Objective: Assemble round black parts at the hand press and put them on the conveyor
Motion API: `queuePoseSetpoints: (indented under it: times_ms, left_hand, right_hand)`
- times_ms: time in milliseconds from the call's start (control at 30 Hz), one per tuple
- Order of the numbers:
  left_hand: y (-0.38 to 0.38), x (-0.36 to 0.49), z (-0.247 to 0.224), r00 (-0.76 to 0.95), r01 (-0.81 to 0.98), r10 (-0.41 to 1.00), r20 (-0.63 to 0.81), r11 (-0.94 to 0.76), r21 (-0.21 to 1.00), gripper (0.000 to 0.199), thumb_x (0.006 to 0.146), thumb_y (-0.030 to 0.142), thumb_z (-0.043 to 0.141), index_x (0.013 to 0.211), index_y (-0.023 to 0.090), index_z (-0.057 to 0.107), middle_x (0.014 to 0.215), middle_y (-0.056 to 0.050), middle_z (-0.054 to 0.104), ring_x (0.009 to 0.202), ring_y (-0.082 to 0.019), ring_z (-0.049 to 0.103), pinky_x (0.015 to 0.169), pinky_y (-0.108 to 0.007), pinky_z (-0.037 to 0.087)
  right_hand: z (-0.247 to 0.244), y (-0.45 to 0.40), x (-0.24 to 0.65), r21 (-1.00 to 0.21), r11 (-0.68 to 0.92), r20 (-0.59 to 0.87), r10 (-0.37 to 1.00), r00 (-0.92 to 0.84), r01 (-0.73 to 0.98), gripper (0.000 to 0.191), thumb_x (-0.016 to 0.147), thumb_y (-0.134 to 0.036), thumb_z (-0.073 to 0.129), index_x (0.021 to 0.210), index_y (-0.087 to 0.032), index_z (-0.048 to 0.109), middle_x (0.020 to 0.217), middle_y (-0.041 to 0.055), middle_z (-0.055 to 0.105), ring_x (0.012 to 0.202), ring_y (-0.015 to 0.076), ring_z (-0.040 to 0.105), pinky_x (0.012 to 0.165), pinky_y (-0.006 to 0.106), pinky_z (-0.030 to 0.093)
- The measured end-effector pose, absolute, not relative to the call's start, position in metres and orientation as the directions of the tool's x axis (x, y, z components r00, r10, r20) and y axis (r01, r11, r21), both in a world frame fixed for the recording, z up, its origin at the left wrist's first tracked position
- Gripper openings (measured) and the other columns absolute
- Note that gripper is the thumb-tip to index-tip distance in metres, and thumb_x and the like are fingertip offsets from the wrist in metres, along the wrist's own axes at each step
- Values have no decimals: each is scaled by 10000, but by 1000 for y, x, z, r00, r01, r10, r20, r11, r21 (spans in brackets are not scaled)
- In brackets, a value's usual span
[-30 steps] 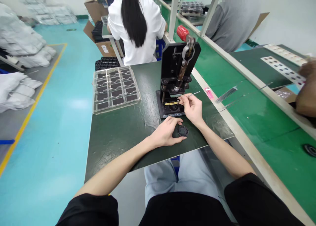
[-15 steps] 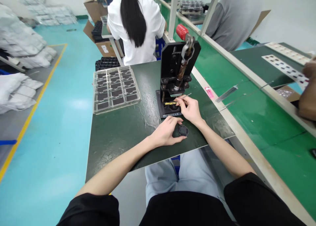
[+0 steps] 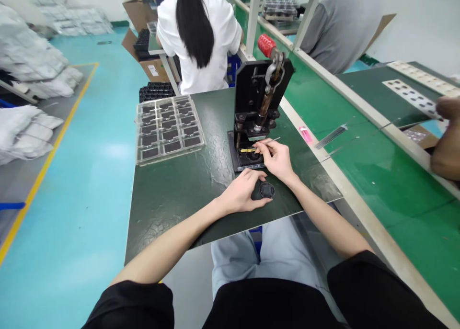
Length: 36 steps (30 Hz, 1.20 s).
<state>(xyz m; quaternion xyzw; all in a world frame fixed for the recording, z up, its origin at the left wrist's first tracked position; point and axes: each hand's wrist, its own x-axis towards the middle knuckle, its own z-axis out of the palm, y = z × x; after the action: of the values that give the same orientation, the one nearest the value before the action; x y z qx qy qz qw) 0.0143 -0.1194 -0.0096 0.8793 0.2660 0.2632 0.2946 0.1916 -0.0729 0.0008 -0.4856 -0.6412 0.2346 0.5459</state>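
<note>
- Pinching tweezers (image 3: 273,141) in right hand (image 3: 276,159), fingers (image 3: 263,147) clenched, tips at yellow strip (image 3: 247,150) in press (image 3: 257,104)
- Left hand (image 3: 240,192) beside disc (image 3: 266,190) on desk (image 3: 168,209), fingers curled against it, grip unclear
- Tray (image 3: 168,130) left of press

Honestly that little yellow strip (image 3: 247,150) in the toggle press (image 3: 258,92) is too tiny to make out, the right hand (image 3: 276,160) hides half the tweezers (image 3: 272,141), and a co-worker's hand (image 3: 447,140) gets cut off at the far right edge.

Right hand (image 3: 276,160) has shifted slightly left toward the press (image 3: 257,96), tweezers (image 3: 271,141) drawn in closer, their tail end now shorter past the fingers. Co-worker's hand (image 3: 449,107) has moved slightly, now just beside the end of the white sheet (image 3: 413,99).
</note>
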Motion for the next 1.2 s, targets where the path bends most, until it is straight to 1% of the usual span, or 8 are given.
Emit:
queuePoseSetpoints:
  times_ms: [167, 300, 500, 767, 900, 1067, 1133, 1200]
  left_hand:
    - [-120, 14, -10, 720, 295, 612, 329, -698, 652, 531, 853, 460, 778, 1221, 187, 510, 1201, -127, 675, 1178, -310, 626, 1024, -491, 550]
    - [-120, 14, -10, 719, 299, 616, 320, -691, 658, 528, 853, 461, 777, 1220, 192, 509, 1199, -125, 676, 1180, -312, 624, 1024, -494, 549]
    - [-119, 15, -10, 724, 306, 616, 312, -691, 655, 522, 856, 459, 776, 1216, 194, 506, 1196, -119, 676, 1171, -306, 626, 1022, -493, 548]
    - [-119, 14, -10, 719, 311, 622, 310, -687, 657, 527, 851, 472, 780, 1214, 199, 513, 1206, -116, 673, 1177, -304, 626, 1016, -494, 554]
    - [-120, 14, -10, 718, 319, 626, 304, -684, 656, 527, 851, 472, 780, 1216, 197, 516, 1199, -115, 675, 1169, -304, 629, 1009, -495, 558]
    - [-119, 14, -9, 722, 311, 619, 309, -689, 654, 528, 854, 470, 776, 1219, 191, 516, 1195, -120, 676, 1178, -307, 627, 1014, -492, 558]
    - [-119, 14, -9, 720, 320, 626, 299, -683, 657, 527, 852, 469, 778, 1221, 198, 516, 1204, -118, 675, 1185, -309, 625, 1019, -498, 555]
    - [-119, 14, -9, 720, 327, 631, 289, -675, 661, 525, 849, 465, 782, 1221, 206, 517, 1211, -113, 673, 1193, -309, 624, 1024, -500, 553]
  right_hand:
    - [0, -71, 190, -823, 426, 477, 877, 49, 376, 389, 1001, -516, 570, 800, -207, 695, 818, 51, 752, 753, 184, 730, 711, 296, 584]
    - [2, -72, 188, -796, 444, 500, 865, 33, 411, 366, 1006, -463, 573, 774, -208, 696, 837, 54, 772, 793, 190, 748, 742, 297, 592]
    - [4, -74, 187, -764, 450, 507, 862, 0, 463, 311, 1011, -392, 564, 799, -204, 694, 787, 41, 761, 724, 174, 737, 689, 275, 577]
    - [2, -72, 195, -800, 431, 510, 855, 95, 418, 321, 1018, -431, 553, 820, -206, 668, 837, 48, 753, 779, 180, 738, 736, 288, 582]
    - [3, -74, 196, -791, 424, 491, 870, 44, 442, 316, 1016, -424, 552, 842, -200, 693, 820, 48, 752, 746, 178, 728, 716, 288, 577]
    - [4, -73, 194, -773, 429, 488, 873, 6, 467, 354, 1010, -441, 561, 773, -208, 682, 869, 62, 771, 777, 188, 740, 706, 295, 577]
    - [7, -72, 194, -779, 445, 512, 858, 37, 441, 363, 1012, -456, 562, 768, -211, 672, 844, 56, 760, 758, 180, 730, 717, 300, 578]
    - [12, -75, 197, -795, 450, 545, 824, 152, 407, 365, 1018, -480, 554, 794, -214, 666, 811, 43, 740, 724, 164, 709, 713, 295, 576]
